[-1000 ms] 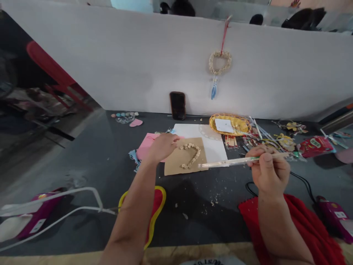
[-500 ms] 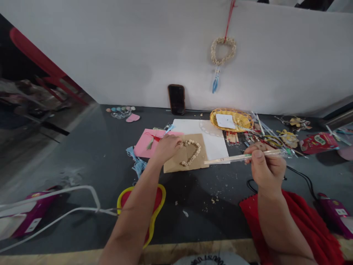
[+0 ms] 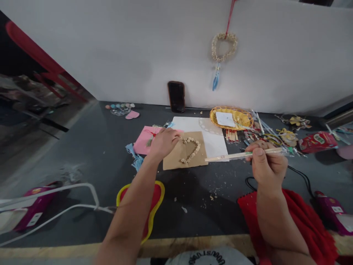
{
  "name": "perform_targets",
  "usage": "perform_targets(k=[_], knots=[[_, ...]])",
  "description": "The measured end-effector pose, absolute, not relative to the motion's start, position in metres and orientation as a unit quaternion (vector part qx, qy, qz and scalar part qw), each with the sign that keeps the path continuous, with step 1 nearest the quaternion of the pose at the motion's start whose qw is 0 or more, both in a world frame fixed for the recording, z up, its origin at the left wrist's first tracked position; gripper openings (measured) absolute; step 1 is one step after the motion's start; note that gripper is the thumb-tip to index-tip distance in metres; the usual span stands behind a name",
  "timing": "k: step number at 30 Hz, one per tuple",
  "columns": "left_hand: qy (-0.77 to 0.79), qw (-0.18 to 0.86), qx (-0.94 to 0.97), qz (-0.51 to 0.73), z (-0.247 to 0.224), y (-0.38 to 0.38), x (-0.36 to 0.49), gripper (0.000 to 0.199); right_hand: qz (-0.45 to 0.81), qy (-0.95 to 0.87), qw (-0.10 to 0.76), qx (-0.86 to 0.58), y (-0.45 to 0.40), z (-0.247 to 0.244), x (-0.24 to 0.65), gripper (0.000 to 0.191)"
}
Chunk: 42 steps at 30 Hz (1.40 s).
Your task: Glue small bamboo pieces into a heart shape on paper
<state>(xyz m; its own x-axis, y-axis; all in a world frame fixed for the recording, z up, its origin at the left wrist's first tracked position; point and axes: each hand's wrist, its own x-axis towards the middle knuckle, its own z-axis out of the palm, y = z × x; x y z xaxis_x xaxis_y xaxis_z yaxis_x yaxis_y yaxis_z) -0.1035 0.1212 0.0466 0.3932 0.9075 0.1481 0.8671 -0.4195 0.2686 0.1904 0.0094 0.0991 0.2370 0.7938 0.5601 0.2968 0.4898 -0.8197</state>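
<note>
Head view shows a curved beaded strand (image 3: 197,146) lying on the brown paper (image 3: 176,156). At this paper's left part, the left hand (image 3: 163,142) has its fingers near the strand's upper end; whether they pinch something, I cannot tell. To the right of the paper, the right hand (image 3: 267,162) clamps a slim wrapped packet (image 3: 230,157), whose tip reaches the paper's right edge. Behind the paper extends a white sheet (image 3: 215,143).

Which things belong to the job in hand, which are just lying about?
Likely in use:
wrapped sticks, in the right hand
cream strand, by the left hand
brown paper under the strand

Probably just lying about:
phone
red cloth
red packet
</note>
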Motion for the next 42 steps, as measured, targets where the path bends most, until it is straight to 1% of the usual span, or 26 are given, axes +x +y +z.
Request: perform_targets(k=[3,5,7,11,18,29,32,42], knots=[[0.533,0.082,0.831,0.14,0.058,0.104,-0.111,0.025,0.187,-0.591,0.633,-0.465,0.01,0.101,0.19,0.033],[0.525,0.107,0.831,0.152,0.056,0.088,-0.116,0.024,0.182,-0.593,0.633,-0.463,0.01,0.102,0.189,0.036],[0.525,0.131,0.824,0.167,0.048,0.072,-0.119,0.024,0.194,-0.593,0.626,-0.467,0.009,0.101,0.187,0.032],[0.526,0.145,0.821,0.17,0.028,0.054,-0.117,0.024,0.219,-0.591,0.617,-0.472,0.007,0.098,0.185,0.022],[0.52,0.157,0.825,0.158,0.02,0.055,-0.107,0.022,0.21,-0.601,0.606,-0.477,0.006,0.1,0.187,0.022],[0.507,0.139,0.836,0.157,0.003,0.057,-0.111,0.019,0.197,-0.632,0.58,-0.475,0.008,0.097,0.187,0.02],[0.511,0.132,0.836,0.151,0.002,0.057,-0.111,0.018,0.193,-0.645,0.563,-0.48,0.008,0.097,0.188,0.018],[0.517,0.131,0.829,0.17,0.003,0.055,-0.113,0.021,0.193,-0.657,0.549,-0.48,0.007,0.099,0.187,0.018]])
